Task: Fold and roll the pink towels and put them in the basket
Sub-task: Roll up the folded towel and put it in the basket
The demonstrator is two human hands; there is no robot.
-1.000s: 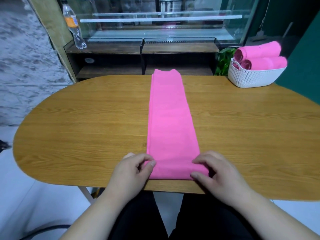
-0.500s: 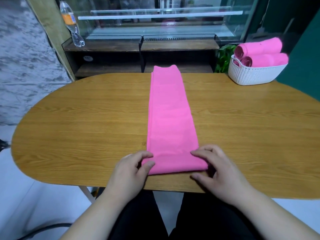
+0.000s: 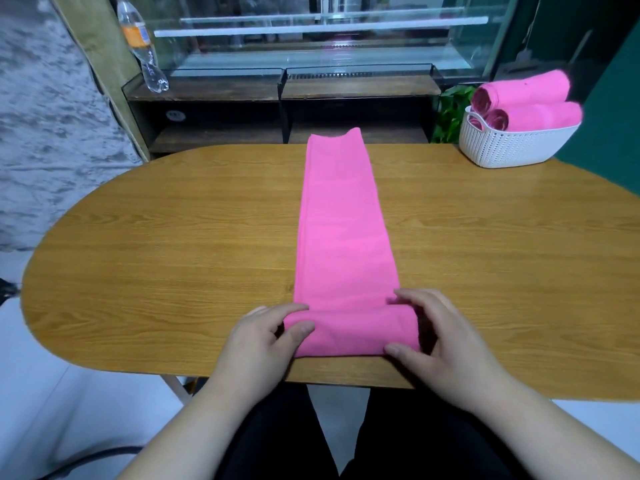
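A pink towel, folded into a long narrow strip, runs from the table's far edge toward me. Its near end is curled into a short roll close to the front edge. My left hand grips the roll's left end with thumb and fingers. My right hand grips the right end the same way. A white woven basket stands at the table's far right corner with rolled pink towels stacked in it.
The oval wooden table fills the view. Behind it stands a dark shelf unit with a plastic bottle on its left end. A green plant sits left of the basket.
The towel's flat near end has been turned over and rolled away from me. Both hands moved forward with it, staying at its two ends.
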